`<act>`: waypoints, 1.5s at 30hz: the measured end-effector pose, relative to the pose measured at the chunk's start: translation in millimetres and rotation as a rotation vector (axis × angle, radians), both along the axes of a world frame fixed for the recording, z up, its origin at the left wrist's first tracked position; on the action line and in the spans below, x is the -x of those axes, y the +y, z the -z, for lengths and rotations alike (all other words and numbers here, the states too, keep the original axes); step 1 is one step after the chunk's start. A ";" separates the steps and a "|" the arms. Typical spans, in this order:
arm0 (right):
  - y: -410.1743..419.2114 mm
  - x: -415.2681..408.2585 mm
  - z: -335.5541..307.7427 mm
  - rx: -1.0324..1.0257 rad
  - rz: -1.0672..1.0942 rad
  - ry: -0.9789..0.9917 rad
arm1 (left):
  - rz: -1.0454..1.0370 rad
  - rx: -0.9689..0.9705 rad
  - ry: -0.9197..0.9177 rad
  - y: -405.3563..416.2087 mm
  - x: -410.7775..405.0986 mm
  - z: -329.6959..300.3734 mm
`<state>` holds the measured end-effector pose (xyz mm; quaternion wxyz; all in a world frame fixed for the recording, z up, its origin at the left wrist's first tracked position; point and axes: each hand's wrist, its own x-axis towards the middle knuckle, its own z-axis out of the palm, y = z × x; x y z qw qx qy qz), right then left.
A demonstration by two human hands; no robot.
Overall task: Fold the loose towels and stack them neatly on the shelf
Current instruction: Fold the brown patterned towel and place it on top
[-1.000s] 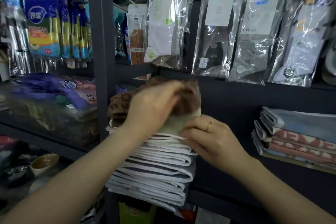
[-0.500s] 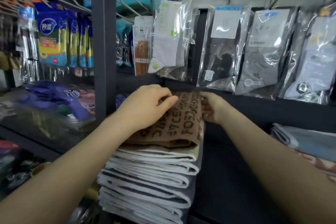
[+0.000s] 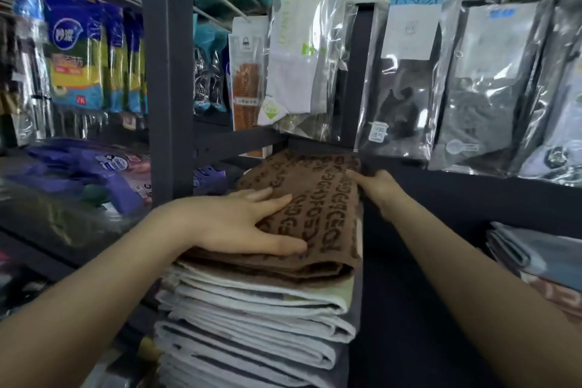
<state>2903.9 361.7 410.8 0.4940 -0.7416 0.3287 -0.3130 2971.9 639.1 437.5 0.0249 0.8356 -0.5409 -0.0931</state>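
Dark shelving hung with bagged goods frames a brown lettered towel, folded and lying on top of a tall stack of folded towels. On the towel's near left part the left hand lies flat, fingers straight and spread. At its far right edge sits the right hand, fingers touching the cloth; whether they pinch it I cannot tell. Above both hands hang packaged socks. Right of the right arm lies a second towel pile.
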 end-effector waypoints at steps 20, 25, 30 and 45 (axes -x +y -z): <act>-10.5 8.1 21.4 0.188 -0.193 0.122 | 0.075 0.388 -0.208 -3.0 25.3 39.1; 15.7 32.8 42.8 0.017 -0.096 -0.012 | 0.153 1.038 -0.290 19.1 38.1 53.8; 34.0 59.3 75.7 -0.392 -0.181 -0.042 | 0.268 1.145 -0.485 31.9 62.1 122.9; 64.1 41.5 78.9 -0.819 -0.253 -0.168 | -0.122 1.118 -0.134 20.1 111.2 186.6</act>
